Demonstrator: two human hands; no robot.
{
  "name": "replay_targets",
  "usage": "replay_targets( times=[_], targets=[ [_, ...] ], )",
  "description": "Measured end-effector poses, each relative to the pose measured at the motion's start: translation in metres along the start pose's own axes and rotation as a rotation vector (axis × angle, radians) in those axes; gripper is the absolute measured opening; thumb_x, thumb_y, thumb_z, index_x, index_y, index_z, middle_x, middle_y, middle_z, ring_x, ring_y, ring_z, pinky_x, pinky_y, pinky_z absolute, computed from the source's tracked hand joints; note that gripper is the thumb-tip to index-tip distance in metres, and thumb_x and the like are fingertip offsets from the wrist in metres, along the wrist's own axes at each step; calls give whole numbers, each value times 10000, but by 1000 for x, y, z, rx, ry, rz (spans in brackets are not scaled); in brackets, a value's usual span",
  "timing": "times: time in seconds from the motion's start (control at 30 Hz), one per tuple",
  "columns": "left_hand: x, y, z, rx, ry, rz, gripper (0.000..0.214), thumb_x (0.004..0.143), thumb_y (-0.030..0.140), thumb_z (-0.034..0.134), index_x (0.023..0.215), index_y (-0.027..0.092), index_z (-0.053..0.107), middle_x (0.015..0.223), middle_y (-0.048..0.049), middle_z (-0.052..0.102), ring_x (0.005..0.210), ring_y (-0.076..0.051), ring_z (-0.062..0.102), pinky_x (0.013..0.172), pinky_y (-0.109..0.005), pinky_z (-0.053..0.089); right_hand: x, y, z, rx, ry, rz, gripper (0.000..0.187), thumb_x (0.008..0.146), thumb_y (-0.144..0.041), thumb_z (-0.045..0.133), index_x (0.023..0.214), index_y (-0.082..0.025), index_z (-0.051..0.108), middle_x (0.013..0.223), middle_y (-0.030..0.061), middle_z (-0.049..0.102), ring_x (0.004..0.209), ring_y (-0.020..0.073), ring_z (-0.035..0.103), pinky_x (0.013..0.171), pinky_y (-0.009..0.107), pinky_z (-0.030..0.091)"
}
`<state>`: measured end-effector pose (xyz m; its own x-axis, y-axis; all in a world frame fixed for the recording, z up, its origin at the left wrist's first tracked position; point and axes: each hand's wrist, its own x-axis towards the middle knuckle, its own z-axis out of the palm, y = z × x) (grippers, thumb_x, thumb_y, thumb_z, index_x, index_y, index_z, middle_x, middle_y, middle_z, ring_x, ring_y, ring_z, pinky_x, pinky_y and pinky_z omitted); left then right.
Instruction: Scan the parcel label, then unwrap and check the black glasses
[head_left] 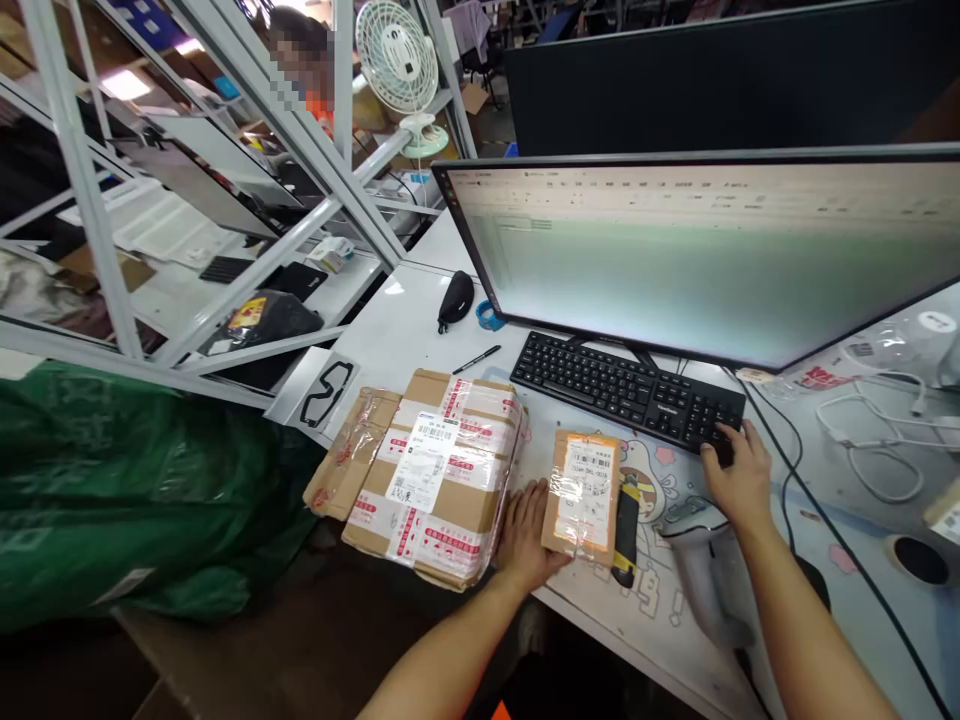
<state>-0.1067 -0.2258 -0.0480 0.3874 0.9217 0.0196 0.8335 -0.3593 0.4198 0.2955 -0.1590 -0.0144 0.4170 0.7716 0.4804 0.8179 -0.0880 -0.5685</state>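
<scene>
My left hand [525, 540] grips the near left edge of a small taped cardboard parcel [583, 492] with a white label, lying on the desk. To its left sits a large taped cardboard box [439, 472] with a shipping label; a flattened cardboard piece [351, 452] lies beside that. My right hand [739, 475] rests with its fingers on the right end of the black keyboard [626, 388]. A yellow-and-black utility knife [624, 528] lies just right of the small parcel. A handheld barcode scanner [694, 560] lies under my right forearm.
A wide monitor [705, 250] stands behind the keyboard. A black pen [476, 360], black pouch [455, 300] and blue tape roll [489, 318] lie further back. White cables [877, 440] lie at right. A green bag [127, 490] and metal shelving [225, 200] fill the left. A person stands beyond the shelving.
</scene>
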Motion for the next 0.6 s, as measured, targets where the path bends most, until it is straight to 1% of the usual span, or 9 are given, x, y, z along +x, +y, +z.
replay_targets(
  times=[0.17, 0.23, 0.33, 0.47, 0.6],
  targets=[
    [2, -2, 2, 23, 15, 6, 1130, 776, 547, 862, 1698, 118, 369, 1700, -220, 456, 1597, -406, 412, 1318, -599, 338, 0, 1, 3, 12, -34, 16, 537, 915, -503, 603, 1353, -202, 675, 1649, 233, 474, 1533, 447, 452, 1226, 714, 382],
    [2, -2, 1, 35, 20, 33, 1141, 761, 552, 873, 1686, 101, 380, 1690, -235, 464, 1588, -414, 422, 1310, -593, 348, 0, -2, -1, 2, -60, 44, 557, 908, -504, 604, 1368, -196, 667, 1668, 239, 447, 1543, 450, 437, 1238, 707, 368],
    [3, -1, -3, 38, 27, 47, 1105, 774, 565, 864, 1659, 83, 412, 1656, -260, 499, 1573, -428, 439, 1297, -593, 354, 1, -7, -10, -21, -137, 95, 614, 902, -497, 605, 1429, -183, 625, 1714, 244, 375, 1574, 444, 386, 1262, 699, 335],
    [8, 2, -2, 32, 26, 30, 1071, 808, 614, 829, 1629, 49, 437, 1639, -293, 502, 1577, -447, 421, 1305, -592, 316, 5, -2, -16, -52, -242, 130, 683, 892, -449, 617, 1529, -216, 535, 1783, 196, 258, 1627, 413, 289, 1287, 688, 293],
    [9, 4, -1, 24, 14, 24, 1057, 820, 639, 811, 1616, 45, 451, 1636, -290, 505, 1584, -440, 407, 1315, -570, 294, 5, 4, -17, -65, -277, 145, 697, 891, -414, 621, 1554, -237, 499, 1806, 161, 208, 1621, 402, 285, 1305, 687, 260]
  ],
)
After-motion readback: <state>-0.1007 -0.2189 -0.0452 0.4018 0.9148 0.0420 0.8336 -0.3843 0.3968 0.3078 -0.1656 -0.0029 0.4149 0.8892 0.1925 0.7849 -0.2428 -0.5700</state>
